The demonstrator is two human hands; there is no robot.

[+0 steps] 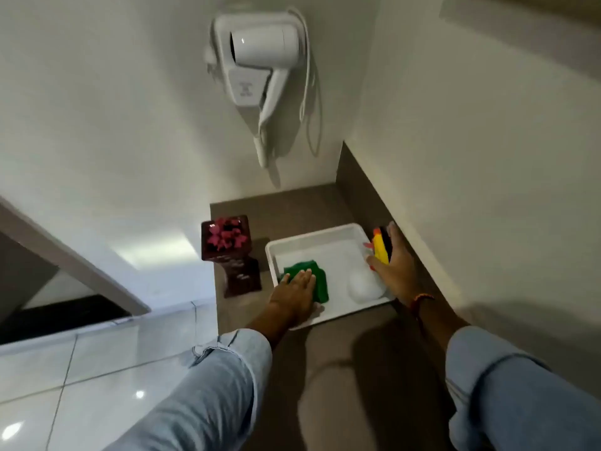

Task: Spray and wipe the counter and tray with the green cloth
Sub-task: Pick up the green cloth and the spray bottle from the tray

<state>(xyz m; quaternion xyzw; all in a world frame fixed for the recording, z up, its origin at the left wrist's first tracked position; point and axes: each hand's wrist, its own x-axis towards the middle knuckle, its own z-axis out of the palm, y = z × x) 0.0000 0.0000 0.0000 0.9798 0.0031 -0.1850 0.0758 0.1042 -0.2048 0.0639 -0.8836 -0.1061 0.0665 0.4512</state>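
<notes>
A white tray (pixel 312 237) lies on the brown counter (pixel 344 346) near the corner of the walls. Inside the tray's left part is the green cloth (pixel 320 281), and my left hand (pixel 297 296) presses flat on it with the fingers spread. My right hand (pixel 395 271) is at the tray's right edge, wrapped around a spray bottle (pixel 381 249) with a yellow and black head and a red trigger. The bottle's white body (pixel 362 286) rests inside the tray's right part.
A dark red vase (pixel 232 255) with pink flowers stands on the counter just left of the tray. A white hair dryer (pixel 260 70) hangs on the wall above, its cord dangling. The counter's left edge drops to a glossy tiled floor (pixel 97 369).
</notes>
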